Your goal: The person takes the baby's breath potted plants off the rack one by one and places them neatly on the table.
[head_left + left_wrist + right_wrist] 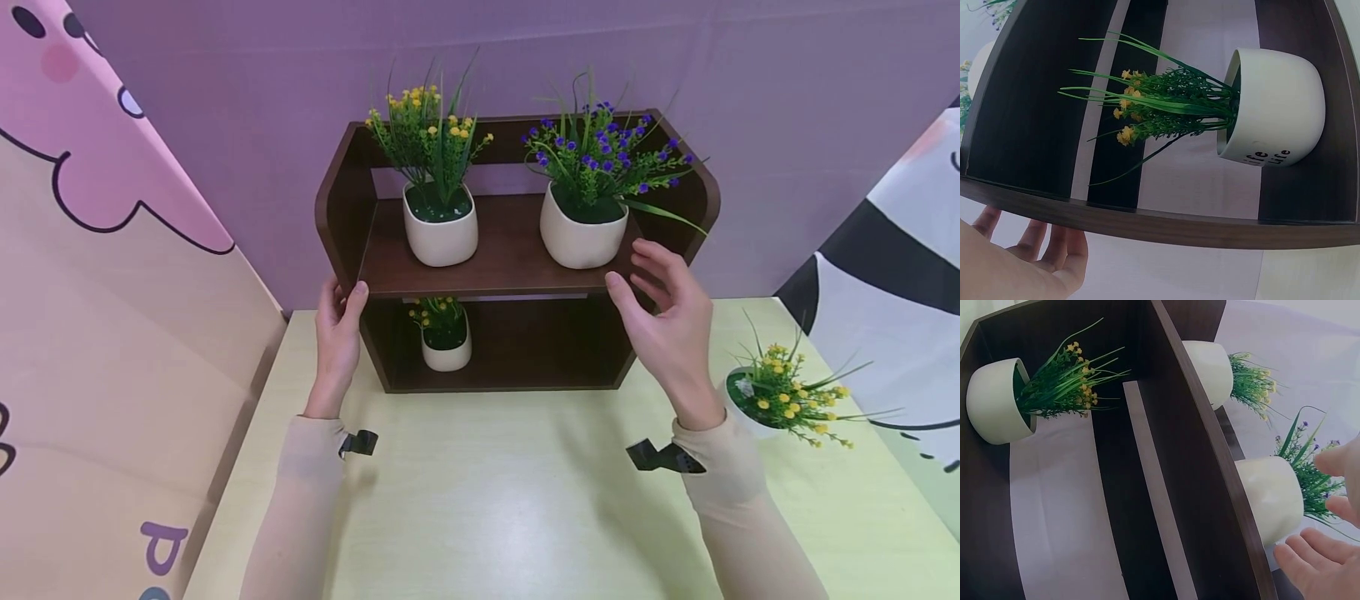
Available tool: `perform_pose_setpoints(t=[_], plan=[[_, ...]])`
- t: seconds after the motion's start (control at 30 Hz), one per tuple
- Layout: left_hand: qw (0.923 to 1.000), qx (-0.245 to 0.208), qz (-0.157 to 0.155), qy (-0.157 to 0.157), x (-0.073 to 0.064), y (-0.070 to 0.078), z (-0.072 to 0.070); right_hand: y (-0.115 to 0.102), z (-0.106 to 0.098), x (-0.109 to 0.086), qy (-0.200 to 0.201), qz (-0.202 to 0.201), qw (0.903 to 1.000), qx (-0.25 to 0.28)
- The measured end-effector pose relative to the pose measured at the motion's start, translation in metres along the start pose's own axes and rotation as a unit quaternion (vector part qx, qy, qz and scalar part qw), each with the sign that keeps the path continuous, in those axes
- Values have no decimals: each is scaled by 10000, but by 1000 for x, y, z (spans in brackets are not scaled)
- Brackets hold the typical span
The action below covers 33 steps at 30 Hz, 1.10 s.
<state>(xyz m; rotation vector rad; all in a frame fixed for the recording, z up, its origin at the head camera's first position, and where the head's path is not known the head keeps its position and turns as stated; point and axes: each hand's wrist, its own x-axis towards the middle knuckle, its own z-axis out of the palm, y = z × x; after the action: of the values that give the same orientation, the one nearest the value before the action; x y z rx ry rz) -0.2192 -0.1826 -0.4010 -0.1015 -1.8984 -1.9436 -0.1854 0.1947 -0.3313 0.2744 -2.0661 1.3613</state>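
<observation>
A dark brown two-tier shelf (480,283) stands on the table against the purple backdrop. My left hand (337,342) grips its left side panel, thumb at the front and fingers on the outer face; the left wrist view shows those fingers (1054,247) behind the panel edge. On the upper tier, a white pot with purple flowers (583,229) sits at the right. My right hand (671,333) is beside that pot with thumb and fingers spread apart, holding nothing. To its left is a white pot with yellow flowers (441,233).
A smaller-looking yellow-flowered pot (447,348) stands at the left of the lower tier, with "Life" lettering visible in the left wrist view. Another yellow-flowered plant (787,392) is on the table (487,500), right of my right wrist. Printed panels flank both sides.
</observation>
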Motion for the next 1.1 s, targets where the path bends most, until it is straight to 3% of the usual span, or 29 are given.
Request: perform_pose_setpoints(t=[0.7,1.1], plan=[[10000,52,-55,-22,-1,2,0,-5,17,17,53,393,9992,65],[9999,92,-52,-11,-1,3,0,2,23,27,-40,333,9994,-114]])
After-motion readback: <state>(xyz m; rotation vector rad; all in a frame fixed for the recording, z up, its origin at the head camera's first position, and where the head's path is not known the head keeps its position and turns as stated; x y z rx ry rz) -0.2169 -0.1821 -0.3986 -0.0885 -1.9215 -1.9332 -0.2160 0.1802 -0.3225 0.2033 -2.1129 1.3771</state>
